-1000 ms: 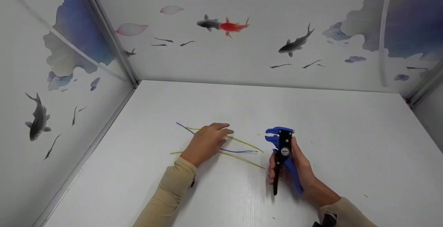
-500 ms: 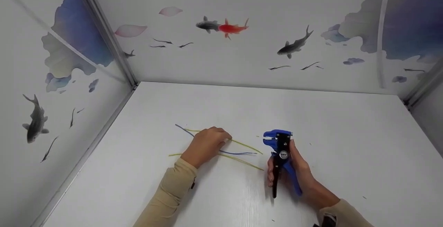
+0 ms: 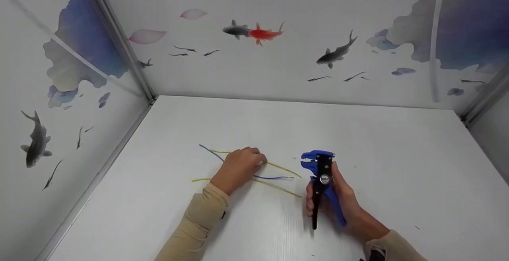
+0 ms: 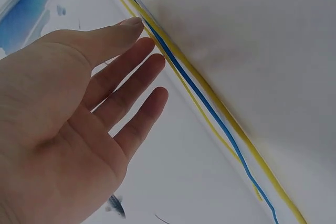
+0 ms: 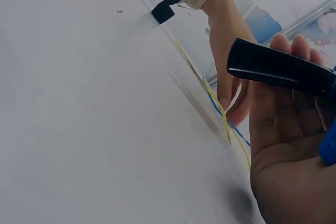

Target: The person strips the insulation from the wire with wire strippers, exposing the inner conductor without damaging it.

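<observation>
My left hand reaches over three thin wires on the white table. Its thumb and fingertips pinch the far yellow wire; in the left wrist view the index finger is largely hidden behind the thumb. Under the same hand run a blue wire and a nearer yellow wire, their middles covered in the head view. To the right, my right hand grips a blue and black wire stripper by its handles. Its jaws stand apart and face left, with nothing between them.
Small scraps of wire lie scattered on the white table. White panels printed with fish and leaves enclose the table at the back and sides.
The left hand's fingers, spread above the wires a second ago, have come down and closed at the far yellow wire. The right hand keeps the wire stripper nearly still.
</observation>
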A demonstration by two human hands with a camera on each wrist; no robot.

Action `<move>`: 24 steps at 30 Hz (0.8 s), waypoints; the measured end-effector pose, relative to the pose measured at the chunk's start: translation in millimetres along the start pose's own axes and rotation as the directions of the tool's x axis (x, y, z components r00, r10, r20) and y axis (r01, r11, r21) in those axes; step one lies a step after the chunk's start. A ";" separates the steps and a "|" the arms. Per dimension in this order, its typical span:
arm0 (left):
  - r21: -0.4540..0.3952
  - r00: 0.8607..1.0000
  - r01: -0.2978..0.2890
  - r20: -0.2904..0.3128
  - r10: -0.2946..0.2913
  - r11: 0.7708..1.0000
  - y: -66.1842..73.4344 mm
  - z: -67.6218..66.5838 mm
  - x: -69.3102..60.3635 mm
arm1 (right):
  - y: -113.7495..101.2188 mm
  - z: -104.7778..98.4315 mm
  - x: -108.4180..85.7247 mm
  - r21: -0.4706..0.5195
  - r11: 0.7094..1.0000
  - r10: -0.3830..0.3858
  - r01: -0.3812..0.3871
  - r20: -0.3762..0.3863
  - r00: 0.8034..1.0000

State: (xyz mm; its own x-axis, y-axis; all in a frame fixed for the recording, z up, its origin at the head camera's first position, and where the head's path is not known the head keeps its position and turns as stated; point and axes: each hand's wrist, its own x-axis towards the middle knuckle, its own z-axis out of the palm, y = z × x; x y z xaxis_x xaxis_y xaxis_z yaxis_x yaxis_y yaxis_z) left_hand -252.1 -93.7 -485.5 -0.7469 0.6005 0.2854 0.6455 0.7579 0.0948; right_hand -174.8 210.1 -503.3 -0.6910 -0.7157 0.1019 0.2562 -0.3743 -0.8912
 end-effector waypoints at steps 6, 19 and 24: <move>0.020 1.000 -0.002 -0.015 0.003 1.000 3.9 4.6 7.0 | 1.3 0.7 -1.9 0.015 1.000 0.013 -0.013 -0.003 1.000; 0.106 0.999 -0.034 -0.010 0.035 0.994 5.0 10.3 28.0 | 1.5 0.5 -1.3 0.001 0.997 -0.078 0.078 0.046 0.996; 0.116 0.999 -0.051 0.003 0.051 0.992 5.4 11.2 28.6 | 2.8 -2.1 -1.5 -0.033 0.995 -0.089 0.090 0.042 0.995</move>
State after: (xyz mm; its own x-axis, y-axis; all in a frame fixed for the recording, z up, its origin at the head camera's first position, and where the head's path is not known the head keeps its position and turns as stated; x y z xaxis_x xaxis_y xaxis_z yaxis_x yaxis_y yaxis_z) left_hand -271.8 -69.5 -487.5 -0.7134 0.6391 0.2874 0.6600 0.7506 -0.0307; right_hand -174.5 211.4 -506.8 -0.6817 -0.7039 0.1995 0.1699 -0.4175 -0.8926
